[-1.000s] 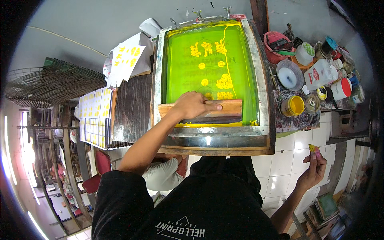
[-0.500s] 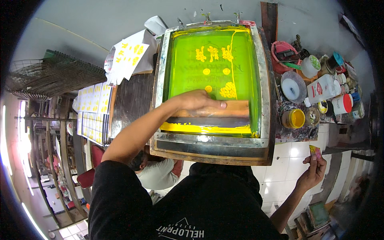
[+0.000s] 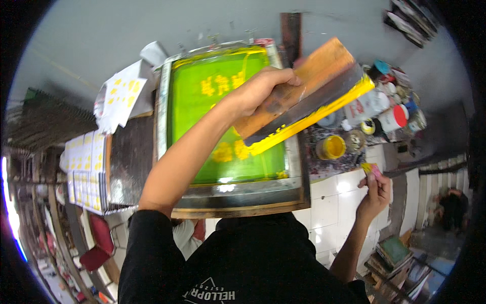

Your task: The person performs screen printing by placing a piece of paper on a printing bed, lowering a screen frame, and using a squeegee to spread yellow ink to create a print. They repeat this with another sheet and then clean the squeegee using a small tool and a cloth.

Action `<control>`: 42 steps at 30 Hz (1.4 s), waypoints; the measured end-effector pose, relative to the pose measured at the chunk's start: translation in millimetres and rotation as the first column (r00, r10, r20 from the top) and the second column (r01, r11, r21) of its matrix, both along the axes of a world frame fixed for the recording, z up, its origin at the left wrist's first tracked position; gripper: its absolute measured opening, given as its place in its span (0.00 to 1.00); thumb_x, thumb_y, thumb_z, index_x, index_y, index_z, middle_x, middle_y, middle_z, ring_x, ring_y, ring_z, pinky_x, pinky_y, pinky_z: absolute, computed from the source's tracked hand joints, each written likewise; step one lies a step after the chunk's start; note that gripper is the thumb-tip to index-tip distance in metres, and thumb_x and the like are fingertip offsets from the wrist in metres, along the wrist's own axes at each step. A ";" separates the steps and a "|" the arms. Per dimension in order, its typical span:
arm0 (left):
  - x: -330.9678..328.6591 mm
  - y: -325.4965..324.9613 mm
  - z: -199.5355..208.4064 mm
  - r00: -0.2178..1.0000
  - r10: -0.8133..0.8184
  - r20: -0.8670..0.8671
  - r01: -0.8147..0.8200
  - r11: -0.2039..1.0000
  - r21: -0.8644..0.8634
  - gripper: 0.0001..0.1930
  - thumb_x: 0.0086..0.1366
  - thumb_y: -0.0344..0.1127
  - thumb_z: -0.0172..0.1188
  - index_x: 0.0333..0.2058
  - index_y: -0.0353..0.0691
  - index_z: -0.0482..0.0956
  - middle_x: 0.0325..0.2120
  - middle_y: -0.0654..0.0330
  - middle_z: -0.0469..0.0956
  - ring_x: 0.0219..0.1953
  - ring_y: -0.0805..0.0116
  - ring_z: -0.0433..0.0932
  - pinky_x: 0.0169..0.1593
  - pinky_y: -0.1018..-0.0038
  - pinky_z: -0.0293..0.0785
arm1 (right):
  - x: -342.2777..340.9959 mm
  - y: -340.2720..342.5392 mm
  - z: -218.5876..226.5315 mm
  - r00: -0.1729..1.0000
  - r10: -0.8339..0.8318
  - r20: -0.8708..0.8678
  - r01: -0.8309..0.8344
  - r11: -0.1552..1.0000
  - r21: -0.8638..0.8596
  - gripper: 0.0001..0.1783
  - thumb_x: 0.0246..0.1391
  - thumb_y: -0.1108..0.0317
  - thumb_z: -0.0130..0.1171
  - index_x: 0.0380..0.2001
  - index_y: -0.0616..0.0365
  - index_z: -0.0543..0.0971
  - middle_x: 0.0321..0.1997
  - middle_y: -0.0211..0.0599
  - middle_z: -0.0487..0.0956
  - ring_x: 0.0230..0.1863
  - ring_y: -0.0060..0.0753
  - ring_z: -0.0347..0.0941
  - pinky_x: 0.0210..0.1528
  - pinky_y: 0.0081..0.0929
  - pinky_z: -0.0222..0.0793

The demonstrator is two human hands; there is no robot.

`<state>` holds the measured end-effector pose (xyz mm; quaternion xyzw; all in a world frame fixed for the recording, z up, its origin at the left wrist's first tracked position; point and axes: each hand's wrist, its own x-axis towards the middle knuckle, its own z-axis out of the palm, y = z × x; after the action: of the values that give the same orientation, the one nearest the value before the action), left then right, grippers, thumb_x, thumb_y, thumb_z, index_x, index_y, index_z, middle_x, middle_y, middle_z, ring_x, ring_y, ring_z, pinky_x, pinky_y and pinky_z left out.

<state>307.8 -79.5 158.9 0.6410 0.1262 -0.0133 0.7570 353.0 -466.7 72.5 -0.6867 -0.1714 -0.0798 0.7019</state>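
Note:
My left hand [image 3: 260, 91] is closed on the wooden handle of a wide squeegee [image 3: 309, 83], lifted above the printing frame and tilted up to the right. Thick yellow ink coats the squeegee's dark blade along its lower edge. Beneath it lies a green mesh screen [image 3: 195, 147] in a metal frame [image 3: 163, 116], with yellow motifs showing through the mesh. Off to the right, my right hand [image 3: 374, 195] pinches a small scrap [image 3: 371, 170], pink and yellow, between thumb and fingers. An open jar of yellow ink [image 3: 331, 147] stands between that hand and the screen.
Bottles, tubs and jars crowd the right bench, among them a white jar with a red lid [image 3: 394, 118]. Printed sheets [image 3: 121, 96] lean at the left, above stacked yellow-printed cards [image 3: 86, 169]. A red chair [image 3: 98, 243] and a person in a light shirt [image 3: 186, 238] are below.
My left hand has raised the squeegee off the screen's near end and swung it up to the right. The view has shifted rightward. My right hand still holds the scrap.

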 end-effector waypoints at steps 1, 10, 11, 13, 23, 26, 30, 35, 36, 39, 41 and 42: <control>16.1 -11.1 -1.9 0.999 0.028 0.043 -0.028 1.000 -0.009 0.14 0.64 0.44 0.59 0.30 0.37 0.80 0.24 0.62 0.79 0.21 0.72 0.74 0.25 0.74 0.67 | 4.0 -1.5 2.3 1.000 -0.010 -0.001 0.010 1.000 0.026 0.06 0.63 0.76 0.62 0.42 0.66 0.80 0.43 0.48 0.85 0.28 0.24 0.75 0.31 0.23 0.71; 97.3 -110.8 -58.8 0.981 0.071 0.181 -0.060 0.996 -0.063 0.10 0.60 0.29 0.54 0.38 0.33 0.80 0.32 0.65 0.78 0.35 0.76 0.74 0.42 0.77 0.69 | 48.4 -13.5 7.1 0.996 0.032 -0.081 -0.031 0.999 0.014 0.09 0.64 0.75 0.62 0.47 0.61 0.80 0.40 0.36 0.85 0.28 0.19 0.75 0.30 0.18 0.69; 100.3 -119.1 -67.4 0.978 0.095 0.186 -0.079 0.993 -0.091 0.11 0.60 0.28 0.54 0.39 0.33 0.80 0.33 0.65 0.78 0.35 0.76 0.75 0.42 0.77 0.70 | 52.3 -13.3 2.7 0.993 0.069 -0.099 -0.067 0.998 0.021 0.10 0.64 0.76 0.62 0.48 0.61 0.80 0.40 0.35 0.85 0.29 0.19 0.76 0.30 0.18 0.69; 106.1 -134.2 -82.8 0.971 0.159 0.180 -0.133 0.980 -0.147 0.13 0.59 0.27 0.53 0.42 0.34 0.81 0.33 0.65 0.78 0.36 0.75 0.75 0.42 0.77 0.70 | 59.6 -13.7 -7.2 0.985 0.036 -0.166 -0.040 0.999 -0.020 0.10 0.63 0.76 0.63 0.47 0.60 0.81 0.40 0.34 0.85 0.31 0.18 0.76 0.31 0.17 0.69; 104.9 -154.6 -108.9 0.957 0.252 0.143 -0.224 0.956 -0.189 0.16 0.57 0.25 0.54 0.44 0.33 0.79 0.35 0.63 0.79 0.38 0.72 0.77 0.45 0.75 0.73 | 93.8 -8.3 -36.0 0.990 0.092 -0.110 -0.101 0.992 -0.077 0.06 0.59 0.80 0.66 0.40 0.63 0.84 0.38 0.32 0.83 0.37 0.17 0.76 0.38 0.17 0.72; 103.4 -155.6 -110.0 0.961 0.235 0.145 -0.209 0.962 -0.175 0.16 0.57 0.25 0.53 0.45 0.33 0.79 0.36 0.63 0.80 0.38 0.73 0.77 0.46 0.76 0.72 | 103.9 -2.1 -32.8 0.989 0.132 0.073 -0.125 0.988 -0.089 0.07 0.58 0.82 0.66 0.40 0.64 0.83 0.41 0.36 0.83 0.41 0.20 0.78 0.42 0.19 0.74; 103.5 -154.6 -116.3 0.960 0.229 0.163 -0.205 0.967 -0.151 0.16 0.57 0.24 0.53 0.45 0.33 0.80 0.37 0.64 0.80 0.38 0.74 0.76 0.47 0.77 0.71 | 118.9 2.3 -17.9 0.911 0.119 0.394 -0.027 0.973 -0.230 0.10 0.54 0.85 0.65 0.38 0.64 0.84 0.44 0.41 0.84 0.43 0.29 0.81 0.45 0.23 0.76; 101.2 -149.1 -121.3 0.957 0.236 0.170 -0.214 0.967 -0.139 0.16 0.57 0.23 0.52 0.44 0.34 0.80 0.37 0.65 0.80 0.39 0.74 0.75 0.46 0.76 0.69 | 135.8 10.2 8.4 0.749 0.191 0.634 0.003 0.957 -0.290 0.14 0.47 0.86 0.66 0.37 0.61 0.85 0.43 0.43 0.83 0.43 0.44 0.82 0.44 0.32 0.78; 100.3 -148.8 -121.6 0.956 0.244 0.166 -0.221 0.964 -0.145 0.16 0.56 0.22 0.52 0.44 0.34 0.79 0.38 0.64 0.80 0.39 0.73 0.75 0.47 0.75 0.69 | 138.9 12.5 12.6 0.717 0.205 0.667 0.008 0.953 -0.301 0.14 0.47 0.86 0.66 0.37 0.61 0.84 0.43 0.43 0.83 0.42 0.44 0.82 0.43 0.33 0.79; 97.2 -148.8 -122.0 0.953 0.252 0.170 -0.226 0.961 -0.156 0.16 0.56 0.21 0.51 0.43 0.34 0.79 0.38 0.63 0.80 0.40 0.72 0.75 0.47 0.75 0.69 | 147.1 18.8 19.8 0.652 0.239 0.720 0.028 0.941 -0.338 0.15 0.45 0.86 0.67 0.37 0.61 0.85 0.44 0.44 0.83 0.42 0.45 0.82 0.43 0.33 0.78; 96.0 -149.3 -121.8 0.951 0.250 0.181 -0.224 0.963 -0.152 0.17 0.56 0.21 0.51 0.45 0.33 0.79 0.38 0.63 0.81 0.39 0.74 0.76 0.45 0.76 0.70 | 151.9 22.7 20.2 0.622 0.261 0.738 0.036 0.932 -0.360 0.15 0.44 0.86 0.67 0.37 0.62 0.85 0.44 0.44 0.83 0.42 0.45 0.82 0.43 0.32 0.78; 96.3 -149.3 -121.4 0.951 0.247 0.189 -0.222 0.964 -0.144 0.18 0.57 0.22 0.51 0.46 0.33 0.80 0.38 0.64 0.81 0.38 0.74 0.76 0.44 0.77 0.71 | 154.3 25.6 19.1 0.608 0.272 0.746 0.037 0.929 -0.369 0.15 0.44 0.86 0.67 0.37 0.62 0.84 0.44 0.44 0.83 0.42 0.45 0.82 0.42 0.33 0.78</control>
<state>404.1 -228.8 37.5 0.5721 0.1218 0.1352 0.7997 507.3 -441.2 91.7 -0.6811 -0.5179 -0.2937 0.4261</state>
